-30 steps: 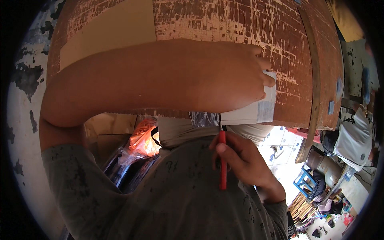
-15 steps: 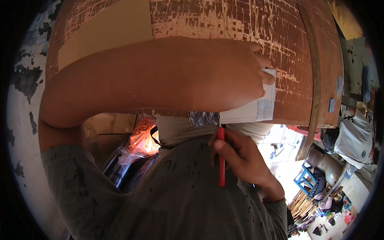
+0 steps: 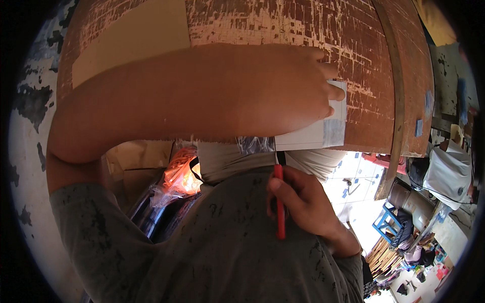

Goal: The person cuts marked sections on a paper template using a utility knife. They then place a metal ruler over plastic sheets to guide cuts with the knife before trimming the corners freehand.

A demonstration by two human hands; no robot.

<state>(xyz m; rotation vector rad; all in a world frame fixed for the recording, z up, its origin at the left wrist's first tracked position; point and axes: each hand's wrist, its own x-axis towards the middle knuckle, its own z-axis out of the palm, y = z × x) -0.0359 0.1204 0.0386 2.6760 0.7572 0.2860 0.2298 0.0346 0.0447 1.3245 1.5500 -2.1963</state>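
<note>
My left arm reaches across the worn brown table [image 3: 374, 121]. At its end my left hand [image 3: 303, 86] lies flat, fingers apart, over a pale card [image 3: 303, 140] at the near table edge. A translucent strip [image 3: 334, 132] covers the card's right end. Shiny clear plastic [image 3: 255, 145] shows below my left wrist; what lies under the palm is hidden. Close to my body, my right hand [image 3: 308, 199] is closed around a slim red utility knife [image 3: 280, 217]. Its thin blade points up toward the card's near edge, just below it.
A large tan board [image 3: 131, 40] rests at the table's far left. A wooden strip [image 3: 396, 91] runs along the right side. Below the table on the left lies an orange plastic bag [image 3: 180, 171]. At right are a blue stool [image 3: 386, 222] and a bundle of sticks [image 3: 384, 257].
My right hand has drawn the knife slightly down toward my body, so its tip is farther from the card edge. My left hand stays on the card, and both appear slightly higher in view.
</note>
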